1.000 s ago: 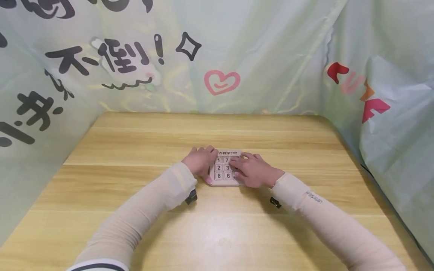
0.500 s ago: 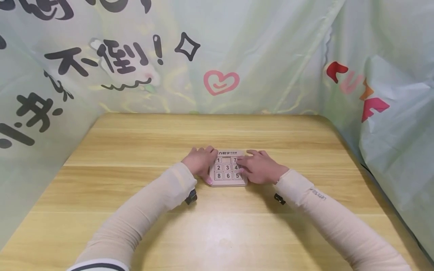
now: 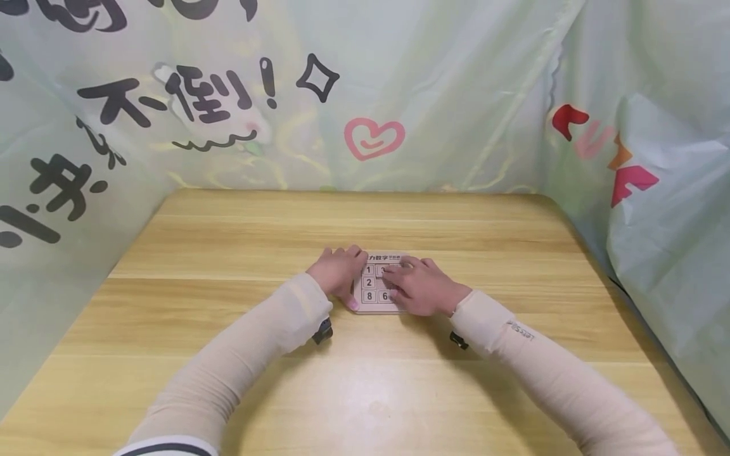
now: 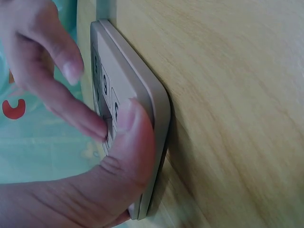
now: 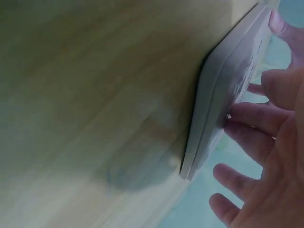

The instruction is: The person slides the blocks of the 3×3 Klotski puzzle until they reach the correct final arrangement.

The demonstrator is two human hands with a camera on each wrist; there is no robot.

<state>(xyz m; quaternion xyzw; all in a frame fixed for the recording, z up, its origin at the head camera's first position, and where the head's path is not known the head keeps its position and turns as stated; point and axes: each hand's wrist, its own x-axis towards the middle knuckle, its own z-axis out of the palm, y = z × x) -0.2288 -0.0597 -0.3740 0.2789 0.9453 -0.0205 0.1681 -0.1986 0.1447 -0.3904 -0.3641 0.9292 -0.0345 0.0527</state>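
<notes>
A pale number slide puzzle [image 3: 373, 309] lies flat on the wooden table. My left hand [image 3: 338, 272] grips its left side, the thumb at the near corner and the fingers at the far edge. In the left wrist view that thumb [image 4: 135, 152] presses on the puzzle's rim [image 4: 159, 102]. Over the right part, my right hand [image 3: 428, 289] reaches with fingertips touching the tiles near the 3 tile [image 3: 383, 270], which sits in the top middle slot. Below that tile the centre slot looks vacant. Tiles 1, 2, 8 and 6 show; the right column is mostly hidden by my right hand.
The wooden table [image 3: 365, 380] stretches around the puzzle on all sides. A printed cloth curtain [image 3: 456, 95] hangs along the back and both sides. A small black device [image 3: 322, 331] is strapped under my left wrist, another [image 3: 459, 340] under the right.
The 7 tile slid right into the top right corner, then the 3 tile moved up from the centre. My right hand drew back right, then returned left. My left hand stayed put.
</notes>
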